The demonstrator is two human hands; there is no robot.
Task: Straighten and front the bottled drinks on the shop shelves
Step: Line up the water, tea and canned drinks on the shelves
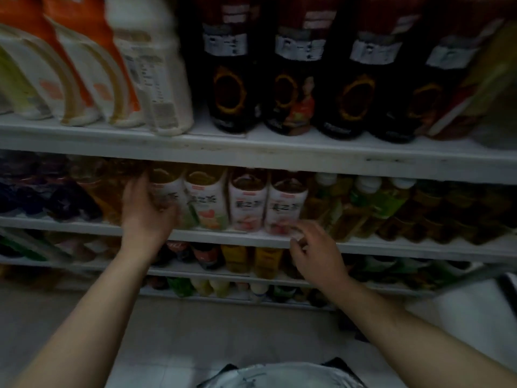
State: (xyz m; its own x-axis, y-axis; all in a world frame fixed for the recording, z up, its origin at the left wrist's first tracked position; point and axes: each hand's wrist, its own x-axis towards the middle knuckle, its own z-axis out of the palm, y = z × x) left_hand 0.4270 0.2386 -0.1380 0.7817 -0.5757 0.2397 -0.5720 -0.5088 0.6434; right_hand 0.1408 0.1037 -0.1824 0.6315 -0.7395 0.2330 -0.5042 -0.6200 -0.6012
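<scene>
My left hand (148, 211) is curled round the leftmost bottle (167, 197) in a row of four white-labelled tea bottles (246, 203). They stand along the front edge of the middle shelf (237, 237), about midway along it. My right hand (316, 250) sits at that same front edge, fingers bent, just below the rightmost bottle (285, 205) of the row; blur hides whether it grips or only touches it. To the right of the row stand green-labelled bottles (375, 203). Above, dark bottles (235, 88) line the front edge of the upper shelf (251, 152).
</scene>
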